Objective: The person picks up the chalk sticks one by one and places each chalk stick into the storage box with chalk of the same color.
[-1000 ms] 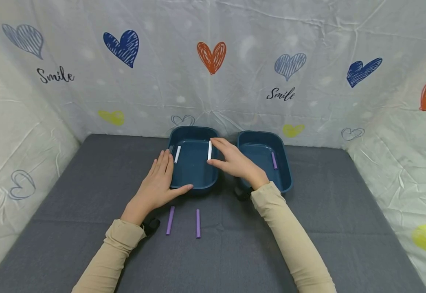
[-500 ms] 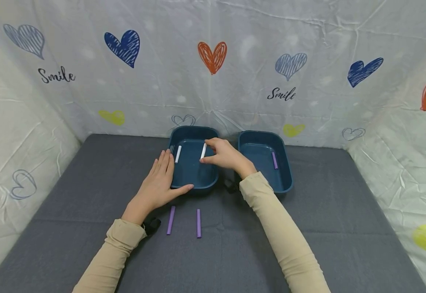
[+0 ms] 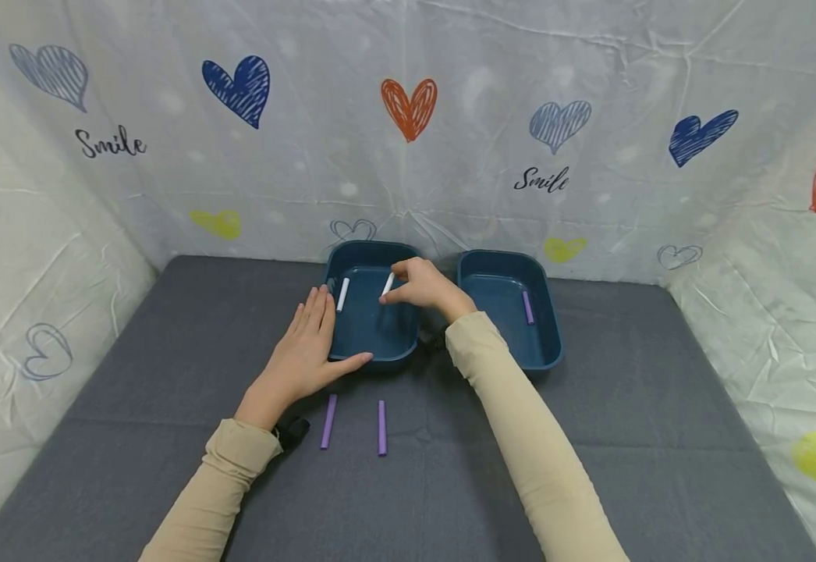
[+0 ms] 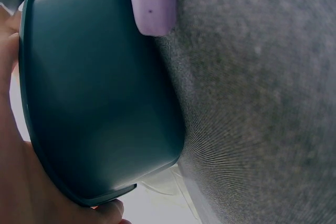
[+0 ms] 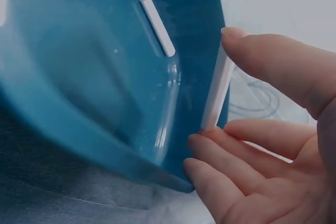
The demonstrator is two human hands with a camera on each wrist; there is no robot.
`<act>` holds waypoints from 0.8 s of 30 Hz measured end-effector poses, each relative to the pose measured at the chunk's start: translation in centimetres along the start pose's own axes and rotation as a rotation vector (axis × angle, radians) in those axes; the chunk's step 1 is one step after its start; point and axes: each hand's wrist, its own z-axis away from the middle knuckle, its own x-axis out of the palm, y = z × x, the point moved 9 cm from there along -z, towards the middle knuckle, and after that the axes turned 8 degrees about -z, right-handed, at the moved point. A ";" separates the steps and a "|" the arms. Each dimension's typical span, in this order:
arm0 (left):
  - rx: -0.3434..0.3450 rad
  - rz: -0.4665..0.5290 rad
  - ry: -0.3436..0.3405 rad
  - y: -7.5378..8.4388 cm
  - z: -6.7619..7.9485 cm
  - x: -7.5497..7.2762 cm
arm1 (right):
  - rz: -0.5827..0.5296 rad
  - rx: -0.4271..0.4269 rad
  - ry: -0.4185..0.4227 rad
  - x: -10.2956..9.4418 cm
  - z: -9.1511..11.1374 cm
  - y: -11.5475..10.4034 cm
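Note:
Over the left blue tray (image 3: 373, 332), my right hand (image 3: 427, 286) pinches a white chalk stick (image 5: 218, 95) end to end between thumb and fingertips. Another white chalk stick (image 3: 342, 295) lies inside that tray along its left side. My left hand (image 3: 299, 351) rests against the same tray, its straight fingers along the left rim and the thumb at the front corner. Two purple chalk sticks, one on the left (image 3: 328, 421) and one on the right (image 3: 382, 428), lie on the cloth in front. The left wrist view shows the tray's outer wall (image 4: 100, 93) close up.
A second blue tray (image 3: 495, 289) stands to the right, with a purple chalk stick (image 3: 528, 307) inside. Grey cloth (image 3: 626, 390) covers the table. A white sheet (image 3: 338, 140) printed with hearts hangs right behind the trays.
My right hand has moved left from the left tray's right side towards its middle, the white chalk stick tilting in its grip. My left hand stays put.

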 end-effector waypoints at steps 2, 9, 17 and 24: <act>0.000 0.000 -0.003 0.0 0.0 0.0 | 0.004 0.020 0.003 -0.2 -0.4 0.1; 0.001 0.004 -0.003 -0.1 0.0 0.1 | 0.032 0.055 0.011 -0.1 -2.0 0.3; 0.005 0.000 0.008 0.0 0.0 0.1 | 0.038 0.140 0.037 1.6 -3.0 0.6; 0.004 -0.003 0.014 0.0 0.1 -0.1 | 0.051 0.151 0.032 3.1 -4.1 0.8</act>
